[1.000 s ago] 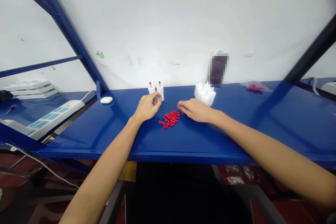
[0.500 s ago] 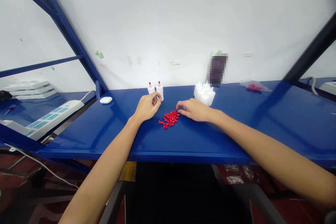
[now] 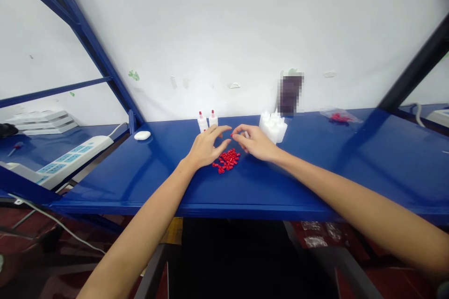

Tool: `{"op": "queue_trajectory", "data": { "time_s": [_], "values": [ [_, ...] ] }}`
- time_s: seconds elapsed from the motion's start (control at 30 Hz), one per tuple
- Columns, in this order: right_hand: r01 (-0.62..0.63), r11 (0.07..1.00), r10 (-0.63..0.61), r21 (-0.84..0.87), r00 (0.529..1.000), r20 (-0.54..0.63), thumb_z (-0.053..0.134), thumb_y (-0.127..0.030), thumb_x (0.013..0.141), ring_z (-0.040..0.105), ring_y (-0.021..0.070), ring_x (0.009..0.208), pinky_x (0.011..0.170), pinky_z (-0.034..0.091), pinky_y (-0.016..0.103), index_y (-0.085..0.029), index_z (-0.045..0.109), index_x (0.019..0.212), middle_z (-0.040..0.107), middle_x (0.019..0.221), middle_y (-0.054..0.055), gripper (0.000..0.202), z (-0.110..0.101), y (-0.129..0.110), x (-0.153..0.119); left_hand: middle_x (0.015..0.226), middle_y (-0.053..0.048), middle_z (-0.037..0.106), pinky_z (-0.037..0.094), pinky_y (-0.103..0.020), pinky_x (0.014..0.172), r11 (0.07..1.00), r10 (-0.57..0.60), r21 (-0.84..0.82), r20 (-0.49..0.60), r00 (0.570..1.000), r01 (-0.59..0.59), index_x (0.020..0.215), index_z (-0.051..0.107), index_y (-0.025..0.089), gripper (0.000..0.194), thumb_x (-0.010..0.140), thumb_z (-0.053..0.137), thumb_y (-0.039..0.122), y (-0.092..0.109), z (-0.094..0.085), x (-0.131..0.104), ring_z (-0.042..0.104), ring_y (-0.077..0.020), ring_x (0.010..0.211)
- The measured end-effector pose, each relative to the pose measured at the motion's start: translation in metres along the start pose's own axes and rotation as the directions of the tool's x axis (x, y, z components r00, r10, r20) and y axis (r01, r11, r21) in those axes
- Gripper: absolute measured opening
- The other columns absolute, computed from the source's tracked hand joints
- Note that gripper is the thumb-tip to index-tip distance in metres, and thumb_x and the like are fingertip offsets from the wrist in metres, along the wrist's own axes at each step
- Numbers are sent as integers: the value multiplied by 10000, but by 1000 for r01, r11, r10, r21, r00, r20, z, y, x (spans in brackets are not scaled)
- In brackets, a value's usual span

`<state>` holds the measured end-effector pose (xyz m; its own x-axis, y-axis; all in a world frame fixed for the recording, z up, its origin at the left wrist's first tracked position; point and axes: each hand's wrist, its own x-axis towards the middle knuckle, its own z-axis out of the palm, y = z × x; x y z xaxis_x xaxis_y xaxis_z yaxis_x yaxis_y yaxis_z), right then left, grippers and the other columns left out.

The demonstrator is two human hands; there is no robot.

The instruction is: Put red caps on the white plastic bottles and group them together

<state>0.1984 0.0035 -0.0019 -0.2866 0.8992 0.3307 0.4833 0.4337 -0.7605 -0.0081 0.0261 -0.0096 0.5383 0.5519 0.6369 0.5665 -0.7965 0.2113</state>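
Between its thumb and forefinger my right hand (image 3: 255, 142) pinches a small red cap (image 3: 231, 135), held a little above the table. Facing it, my left hand (image 3: 209, 145) has thumb and forefinger spread, with nothing between them. Below the two hands lies a loose pile of red caps (image 3: 229, 160). Behind my left hand stand two white squeeze bottles with red tips, the left bottle (image 3: 202, 124) and the right bottle (image 3: 213, 120). Another red tip (image 3: 205, 130) shows just over the back of that hand; what it sits on is hidden.
A cluster of white bottles (image 3: 273, 128) stands right of my right hand. Farther right lies a clear bag of red pieces (image 3: 340, 117). A white case (image 3: 142, 135) rests at the left of the blue table (image 3: 298, 191). A power strip (image 3: 73, 159) lies beyond the left edge.
My right hand has lifted a red cap from the pile and moved up and slightly left. My left hand has shifted right towards it, its fingers opening.
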Motion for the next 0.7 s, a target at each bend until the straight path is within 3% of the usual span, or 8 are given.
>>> {"op": "queue_trajectory", "data": {
  "time_s": [0.1, 0.2, 0.33, 0.47, 0.7],
  "values": [
    [-43, 969, 33, 245, 998, 45, 515, -436, 915, 510, 141, 532, 545, 397, 270, -168, 606, 976, 526, 591, -33, 289, 6, -5, 1, 999, -59, 663, 484, -271, 751, 994, 100, 38, -24, 995, -99, 1207, 615, 199, 256, 993, 501, 280, 5, 6, 1, 615, -149, 818],
    [-44, 962, 33, 271, 999, 43, 489, -413, 906, 507, 145, 559, 554, 394, 274, -166, 603, 980, 543, 634, -16, 281, 7, -6, -1, 939, -65, 679, 496, -266, 733, 987, 155, 63, -109, 982, -148, 1141, 654, 183, 235, 1011, 481, 275, 7, 9, 2, 636, -149, 822],
    [110, 994, -109, 14, 992, -59, 447, -339, 884, 544, 173, 693, 682, 425, 306, -180, 588, 973, 608, 778, 19, 231, 2, -5, -7, 928, -73, 707, 511, -260, 719, 986, 169, 13, -155, 973, -169, 1015, 683, 174, 196, 998, 523, 286, 11, 10, 3, 651, -135, 784],
    [166, 954, -170, -251, 985, 3, 394, -303, 874, 538, 204, 669, 683, 399, 335, -180, 461, 1188, 612, 751, 6, 343, -2, -7, -12, 920, -71, 725, 525, -277, 735, 979, 201, -25, -102, 974, -204, 1003, 679, 175, 184, 993, 513, 254, 16, 11, 3, 667, -145, 803],
    [250, 911, -230, -328, 968, 99, 326, -256, 888, 570, 232, 673, 673, 385, 346, -177, 371, 1289, 657, 802, 28, 411, -1, -11, -14, 903, -70, 730, 513, -276, 707, 971, 193, -122, -98, 976, -204, 970, 685, 169, 146, 957, 550, 224, 20, 14, 1, 652, -145, 756]
  ]
}}
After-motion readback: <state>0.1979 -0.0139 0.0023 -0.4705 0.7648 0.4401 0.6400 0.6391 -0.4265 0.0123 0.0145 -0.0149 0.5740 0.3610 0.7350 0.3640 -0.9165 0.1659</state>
